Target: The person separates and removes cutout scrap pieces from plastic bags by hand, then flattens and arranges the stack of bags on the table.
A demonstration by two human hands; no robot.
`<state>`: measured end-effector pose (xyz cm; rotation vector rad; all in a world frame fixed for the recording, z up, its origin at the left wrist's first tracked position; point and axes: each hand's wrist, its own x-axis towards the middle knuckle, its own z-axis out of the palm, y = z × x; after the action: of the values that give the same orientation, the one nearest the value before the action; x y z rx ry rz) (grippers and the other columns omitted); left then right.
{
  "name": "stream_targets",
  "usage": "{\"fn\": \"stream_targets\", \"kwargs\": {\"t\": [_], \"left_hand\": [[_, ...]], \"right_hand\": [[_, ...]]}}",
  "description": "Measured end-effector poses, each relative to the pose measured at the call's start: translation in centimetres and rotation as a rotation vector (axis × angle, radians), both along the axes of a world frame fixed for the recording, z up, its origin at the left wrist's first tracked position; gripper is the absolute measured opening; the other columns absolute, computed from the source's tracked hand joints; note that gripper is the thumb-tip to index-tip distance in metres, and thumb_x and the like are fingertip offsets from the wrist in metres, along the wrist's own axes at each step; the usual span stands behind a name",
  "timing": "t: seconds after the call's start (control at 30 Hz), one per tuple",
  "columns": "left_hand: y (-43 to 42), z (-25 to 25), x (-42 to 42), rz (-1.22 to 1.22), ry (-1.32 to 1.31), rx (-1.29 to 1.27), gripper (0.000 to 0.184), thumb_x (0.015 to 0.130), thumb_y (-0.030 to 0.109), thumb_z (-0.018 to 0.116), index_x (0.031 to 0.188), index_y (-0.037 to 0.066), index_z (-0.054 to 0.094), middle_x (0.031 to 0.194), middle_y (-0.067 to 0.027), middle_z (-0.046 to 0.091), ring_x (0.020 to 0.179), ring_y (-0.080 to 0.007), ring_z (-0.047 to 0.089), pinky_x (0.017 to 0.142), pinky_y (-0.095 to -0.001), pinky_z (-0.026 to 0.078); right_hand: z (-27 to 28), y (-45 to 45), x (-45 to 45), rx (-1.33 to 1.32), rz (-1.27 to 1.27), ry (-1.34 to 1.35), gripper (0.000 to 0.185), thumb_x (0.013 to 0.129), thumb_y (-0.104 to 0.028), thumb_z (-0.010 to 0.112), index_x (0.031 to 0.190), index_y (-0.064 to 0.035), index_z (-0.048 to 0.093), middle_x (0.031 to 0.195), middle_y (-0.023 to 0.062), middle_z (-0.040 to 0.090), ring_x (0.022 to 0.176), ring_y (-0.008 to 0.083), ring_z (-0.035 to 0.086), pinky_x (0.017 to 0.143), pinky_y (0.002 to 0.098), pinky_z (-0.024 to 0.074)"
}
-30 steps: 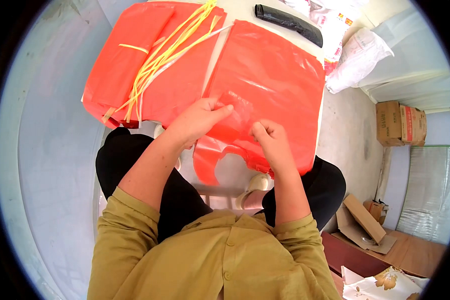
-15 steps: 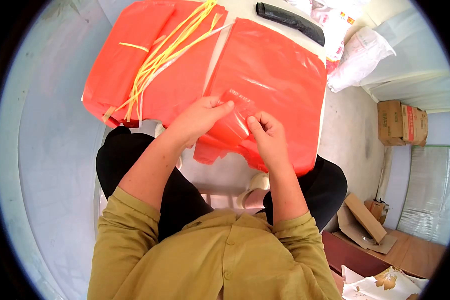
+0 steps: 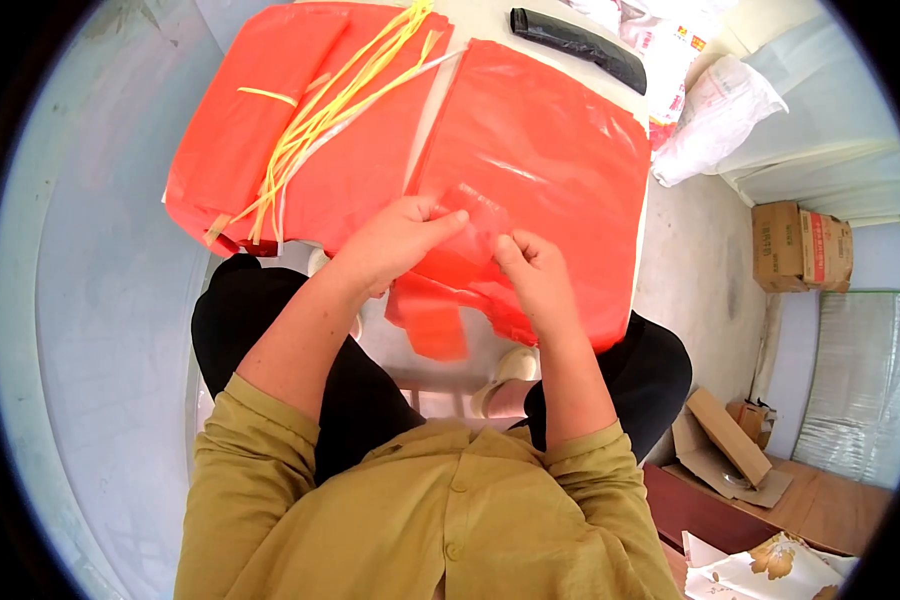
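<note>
Left hand and right hand pinch opposite sides of a red plastic flap lying between them, over the near end of a red plastic stack stretching lengthwise away on the desk.

The pale tabletop carries a flat pile of red plastic bags at its three o'clock, a second red plastic pile at ten, and a black plastic roll at two.
</note>
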<state>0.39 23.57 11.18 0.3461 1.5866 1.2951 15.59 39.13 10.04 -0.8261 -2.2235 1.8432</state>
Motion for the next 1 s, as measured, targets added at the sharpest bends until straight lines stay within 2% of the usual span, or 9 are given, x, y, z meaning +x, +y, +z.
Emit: {"fn": "stream_targets", "kwargs": {"t": [0.07, 0.17, 0.27, 0.37, 0.57, 0.67, 0.87, 0.93, 1.0], "left_hand": [[-0.1, 0.5, -0.1, -0.051, 0.098, -0.084, 0.038, 0.098, 0.041, 0.065, 0.114, 0.007, 0.067, 0.097, -0.0029, 0.067, 0.08, -0.0104, 0.058, 0.066, -0.0302, 0.046], [-0.4, 2.2, 0.2, -0.027, 0.033, 0.02, 0.037, 0.098, 0.039, 0.065, 0.115, 0.006, 0.066, 0.098, -0.0032, 0.069, 0.084, -0.0104, 0.061, 0.07, -0.0303, 0.048], [-0.1, 0.2, 0.0, 0.036, -0.107, 0.079, 0.035, 0.1, 0.038, 0.063, 0.112, 0.006, 0.067, 0.098, -0.0034, 0.07, 0.086, -0.0102, 0.063, 0.072, -0.0305, 0.049], [0.2, -0.1, 0.0, 0.081, -0.134, 0.094, 0.031, 0.102, 0.036, 0.062, 0.11, 0.006, 0.065, 0.095, -0.0049, 0.072, 0.078, -0.0101, 0.066, 0.066, -0.027, 0.052], [0.2, -0.7, 0.0, 0.069, -0.149, 0.155, 0.03, 0.104, 0.034, 0.058, 0.11, 0.005, 0.065, 0.098, -0.0063, 0.073, 0.08, -0.0112, 0.068, 0.069, -0.0274, 0.054], [0.3, -1.3, 0.2, 0.097, -0.134, 0.161, 0.036, 0.101, 0.044, 0.059, 0.111, 0.01, 0.068, 0.092, -0.001, 0.069, 0.073, -0.0091, 0.058, 0.059, -0.0292, 0.044], [0.2, -3.2, -0.6, 0.046, -0.097, 0.116, 0.039, 0.099, 0.048, 0.059, 0.112, 0.012, 0.067, 0.084, 0.0009, 0.065, 0.061, -0.0062, 0.046, 0.043, -0.0285, 0.027], [0.2, -3.3, -0.6, 0.043, -0.079, 0.119, 0.039, 0.099, 0.048, 0.06, 0.112, 0.012, 0.067, 0.081, 0.0011, 0.063, 0.058, -0.0061, 0.045, 0.043, -0.0282, 0.027], [0.2, -2.8, -0.5, 0.043, -0.087, 0.129, 0.035, 0.1, 0.043, 0.06, 0.111, 0.01, 0.067, 0.085, -0.0007, 0.066, 0.064, -0.0071, 0.051, 0.05, -0.0276, 0.036]], "right_hand": [[-0.5, -0.1, -0.4, 0.011, -0.022, 0.002, 0.028, 0.099, -0.024, 0.065, 0.082, -0.0017, 0.062, 0.076, -0.0042, 0.054, 0.071, 0.0053, 0.045, 0.061, 0.0252, 0.0387], [-1.0, -1.4, -1.2, -0.096, -0.065, 0.13, 0.025, 0.1, -0.02, 0.063, 0.083, -0.0019, 0.063, 0.076, -0.0055, 0.053, 0.071, 0.0047, 0.044, 0.062, 0.025, 0.0385], [-1.0, -1.5, -1.2, -0.113, -0.08, 0.132, 0.022, 0.101, -0.017, 0.061, 0.084, -0.002, 0.063, 0.076, -0.0055, 0.053, 0.071, 0.0045, 0.044, 0.062, 0.0252, 0.0387], [0.2, -1.9, -1.0, -0.095, -0.089, 0.108, 0.023, 0.101, -0.017, 0.061, 0.084, -0.0021, 0.062, 0.075, -0.0055, 0.052, 0.071, 0.0046, 0.044, 0.062, 0.0254, 0.0387], [-0.6, -1.0, -0.1, -0.039, -0.049, 0.081, 0.024, 0.101, -0.017, 0.06, 0.082, -0.0023, 0.059, 0.074, -0.0056, 0.049, 0.071, 0.0051, 0.042, 0.063, 0.0251, 0.0378], [-0.4, -1.1, 0.3, -0.034, -0.052, 0.103, 0.024, 0.101, -0.016, 0.06, 0.082, -0.0023, 0.058, 0.075, -0.0055, 0.049, 0.071, 0.0052, 0.042, 0.063, 0.0251, 0.0377], [0.1, -1.6, 0.8, -0.015, -0.049, 0.155, 0.022, 0.1, -0.016, 0.061, 0.084, -0.0017, 0.062, 0.075, -0.0048, 0.052, 0.072, 0.005, 0.047, 0.065, 0.0246, 0.0404], [0.1, -1.1, 1.5, -0.013, 0.018, 0.16, 0.02, 0.099, -0.017, 0.062, 0.086, -0.0015, 0.064, 0.077, -0.004, 0.055, 0.073, 0.0052, 0.05, 0.067, 0.0241, 0.0421], [0.8, -0.1, 2.4, -0.128, 0.232, 0.107, 0.023, 0.1, -0.017, 0.062, 0.081, -0.0031, 0.061, 0.076, -0.0031, 0.055, 0.07, 0.0062, 0.048, 0.065, 0.0239, 0.0407]]}}
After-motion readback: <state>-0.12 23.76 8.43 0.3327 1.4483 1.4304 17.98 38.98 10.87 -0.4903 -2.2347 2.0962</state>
